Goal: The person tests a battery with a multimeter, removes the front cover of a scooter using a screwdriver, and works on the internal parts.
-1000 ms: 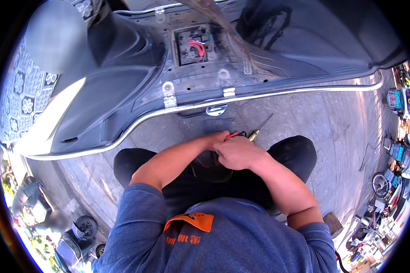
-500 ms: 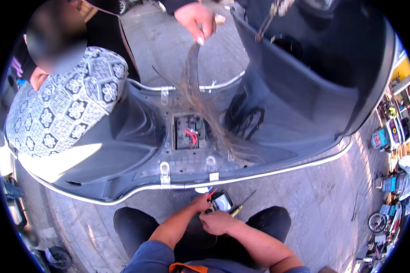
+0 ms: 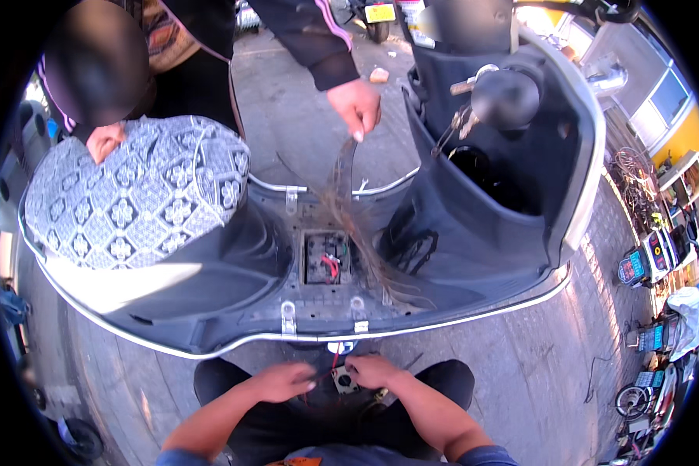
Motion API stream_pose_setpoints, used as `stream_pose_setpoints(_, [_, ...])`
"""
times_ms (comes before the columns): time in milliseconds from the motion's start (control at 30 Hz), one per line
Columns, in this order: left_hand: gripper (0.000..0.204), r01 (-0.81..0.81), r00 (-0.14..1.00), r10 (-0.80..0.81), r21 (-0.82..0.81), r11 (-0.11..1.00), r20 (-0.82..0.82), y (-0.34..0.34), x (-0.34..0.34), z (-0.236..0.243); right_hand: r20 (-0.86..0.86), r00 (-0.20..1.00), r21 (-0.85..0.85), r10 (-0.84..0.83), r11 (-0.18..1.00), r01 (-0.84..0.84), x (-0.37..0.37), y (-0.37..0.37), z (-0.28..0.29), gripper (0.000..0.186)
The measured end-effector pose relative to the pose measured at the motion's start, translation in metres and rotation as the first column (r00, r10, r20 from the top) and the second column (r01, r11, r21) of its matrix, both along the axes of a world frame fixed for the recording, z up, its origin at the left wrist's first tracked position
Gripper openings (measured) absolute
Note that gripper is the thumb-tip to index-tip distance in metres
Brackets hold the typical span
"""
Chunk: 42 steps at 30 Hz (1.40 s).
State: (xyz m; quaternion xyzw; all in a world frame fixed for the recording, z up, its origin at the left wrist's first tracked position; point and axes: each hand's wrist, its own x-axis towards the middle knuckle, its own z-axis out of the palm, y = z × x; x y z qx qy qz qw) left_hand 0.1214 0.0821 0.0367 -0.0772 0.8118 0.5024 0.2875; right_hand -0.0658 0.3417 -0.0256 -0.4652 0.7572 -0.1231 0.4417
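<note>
Left hand point(image 3: 285, 380) and right hand point(image 3: 372, 371) are half-curling beside the footboard point(image 3: 325, 300) edge, holds unclear — a red lead point(image 3: 335, 360) is probably being positioned, next needing slack.

left hand point(image 3: 285, 381) and right hand point(image 3: 373, 371) held apart, fingers bent, turned toward each other; bare forearms point(image 3: 219, 415) slant outward behind each hand.

Smooth plastic shines softly across the scooter body point(image 3: 225, 283), glossy metal-looking trim point(image 3: 279, 338) gleams, and the seat cover point(image 3: 136, 202) is matt cloth!
</note>
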Motion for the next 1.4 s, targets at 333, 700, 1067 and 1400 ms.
stream_pose_setpoints(333, [0.065,-0.466,0.852,0.092,0.826,-0.319,0.516,-0.093,0.119,-0.005,-0.168,0.865,-0.813,-0.473,0.562,0.15,-0.038,-0.004,0.219,0.017])
stream_pose_setpoints(700, [0.068,-0.53,0.839,-0.009,0.813,-0.241,0.544,-0.116,0.113,-0.007,-0.565,0.141,-0.755,-0.813,0.439,-0.488,-0.14,-0.022,0.494,0.033])
stream_pose_setpoints(1067, [0.06,-0.598,0.789,0.104,0.796,-0.098,0.606,-0.114,0.116,0.008,-0.49,0.28,-0.801,-0.825,0.3,-0.518,-0.147,-0.043,0.471,0.07])
stream_pose_setpoints(1400, [0.067,-0.597,0.758,0.171,0.776,-0.203,0.629,-0.097,0.146,0.025,-0.549,0.307,-0.779,-0.777,0.343,-0.525,-0.149,-0.046,0.491,0.064])
